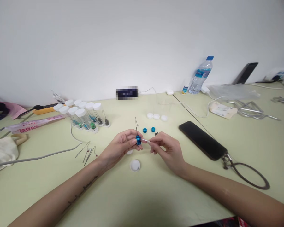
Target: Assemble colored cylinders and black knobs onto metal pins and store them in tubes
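I sit at a pale yellow-green bench [144,195]. A plain white wall [132,37] rises behind it. The light is soft and even.

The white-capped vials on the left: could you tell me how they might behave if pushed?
The vials stand tall and narrow, so they would probably tip. Crowded together, one would likely topple its neighbours. Nearly empty, they seem light.

The left hand [119,145] is pinching a small blue knob [138,139] with a thin needle [136,125] standing up from it. The right hand [167,148] is holding a thin pin [145,140] against the knob. A white cap [135,165] is lying just below, and a black phone [202,139] is resting at the right.
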A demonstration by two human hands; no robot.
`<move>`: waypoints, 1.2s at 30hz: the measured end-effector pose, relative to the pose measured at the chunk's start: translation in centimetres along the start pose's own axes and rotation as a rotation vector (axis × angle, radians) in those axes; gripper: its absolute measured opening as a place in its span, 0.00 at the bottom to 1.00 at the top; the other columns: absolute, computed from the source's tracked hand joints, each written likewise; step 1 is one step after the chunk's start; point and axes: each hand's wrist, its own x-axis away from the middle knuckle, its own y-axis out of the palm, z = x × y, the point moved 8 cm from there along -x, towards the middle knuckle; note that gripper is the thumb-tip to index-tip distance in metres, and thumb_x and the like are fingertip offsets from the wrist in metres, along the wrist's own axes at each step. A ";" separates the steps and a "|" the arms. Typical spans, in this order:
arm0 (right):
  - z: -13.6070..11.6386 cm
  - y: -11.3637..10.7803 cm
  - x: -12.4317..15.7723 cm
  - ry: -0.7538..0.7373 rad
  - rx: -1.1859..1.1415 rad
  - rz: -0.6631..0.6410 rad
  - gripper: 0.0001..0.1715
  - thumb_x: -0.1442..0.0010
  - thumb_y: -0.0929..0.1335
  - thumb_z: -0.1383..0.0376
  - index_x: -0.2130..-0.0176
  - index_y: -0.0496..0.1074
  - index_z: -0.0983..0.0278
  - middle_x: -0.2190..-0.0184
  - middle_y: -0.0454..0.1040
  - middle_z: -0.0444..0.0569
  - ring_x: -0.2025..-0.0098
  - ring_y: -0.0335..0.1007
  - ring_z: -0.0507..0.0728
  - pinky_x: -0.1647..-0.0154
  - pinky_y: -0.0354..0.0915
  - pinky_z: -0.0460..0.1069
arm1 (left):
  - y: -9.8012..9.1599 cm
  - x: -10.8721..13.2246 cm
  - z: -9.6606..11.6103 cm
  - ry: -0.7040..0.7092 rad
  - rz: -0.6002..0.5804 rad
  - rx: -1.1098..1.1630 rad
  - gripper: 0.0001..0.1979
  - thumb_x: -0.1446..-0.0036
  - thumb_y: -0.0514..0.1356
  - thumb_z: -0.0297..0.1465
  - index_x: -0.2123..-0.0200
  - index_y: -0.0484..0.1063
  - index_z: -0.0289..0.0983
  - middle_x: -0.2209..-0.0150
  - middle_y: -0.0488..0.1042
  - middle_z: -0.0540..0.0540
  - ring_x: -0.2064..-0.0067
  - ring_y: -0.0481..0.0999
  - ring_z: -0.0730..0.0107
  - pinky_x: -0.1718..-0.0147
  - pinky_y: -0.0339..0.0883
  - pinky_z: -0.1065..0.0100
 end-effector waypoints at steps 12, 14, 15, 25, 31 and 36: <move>-0.6 0.0 -0.5 -0.071 0.175 -0.019 0.05 0.39 0.66 0.70 0.65 0.73 0.63 0.74 0.68 0.45 0.74 0.65 0.52 0.74 0.62 0.48 | -0.2 -0.1 -0.5 -0.015 0.016 -0.057 0.08 0.40 0.59 0.32 0.60 0.72 0.33 0.69 0.76 0.46 0.67 0.71 0.74 0.63 0.64 0.73; -0.6 0.1 -0.5 -0.074 0.189 -0.028 0.05 0.39 0.66 0.70 0.66 0.73 0.63 0.75 0.67 0.44 0.74 0.64 0.52 0.74 0.61 0.48 | -0.3 0.0 -0.5 -0.014 0.021 -0.061 0.08 0.40 0.59 0.32 0.60 0.72 0.33 0.69 0.76 0.46 0.67 0.71 0.74 0.63 0.64 0.73; -0.7 0.1 -0.5 -0.077 0.193 -0.030 0.05 0.39 0.66 0.70 0.66 0.73 0.63 0.75 0.67 0.44 0.74 0.64 0.52 0.74 0.61 0.48 | -0.3 0.0 -0.5 -0.015 0.023 -0.062 0.08 0.40 0.59 0.31 0.60 0.72 0.33 0.69 0.76 0.46 0.67 0.71 0.74 0.63 0.64 0.73; -0.9 0.3 -0.5 -0.103 0.206 -0.056 0.06 0.39 0.66 0.71 0.66 0.73 0.63 0.75 0.66 0.44 0.74 0.62 0.51 0.74 0.60 0.47 | -0.5 -0.2 -0.8 -0.018 0.024 -0.065 0.07 0.40 0.59 0.30 0.61 0.71 0.33 0.67 0.77 0.44 0.67 0.72 0.73 0.63 0.65 0.72; -1.3 0.4 -0.4 -0.186 0.255 -0.064 0.08 0.38 0.65 0.72 0.64 0.73 0.63 0.74 0.65 0.44 0.74 0.60 0.51 0.75 0.58 0.46 | -0.7 -0.1 -0.8 -0.016 0.024 -0.088 0.08 0.41 0.60 0.31 0.61 0.71 0.32 0.62 0.77 0.42 0.67 0.73 0.73 0.63 0.66 0.71; -1.6 0.6 0.0 -0.313 0.376 -0.054 0.09 0.38 0.64 0.73 0.63 0.73 0.63 0.75 0.63 0.44 0.75 0.58 0.49 0.76 0.56 0.45 | -0.9 -0.1 -1.0 -0.032 0.025 -0.104 0.09 0.42 0.60 0.32 0.60 0.71 0.33 0.62 0.78 0.41 0.68 0.75 0.73 0.63 0.67 0.71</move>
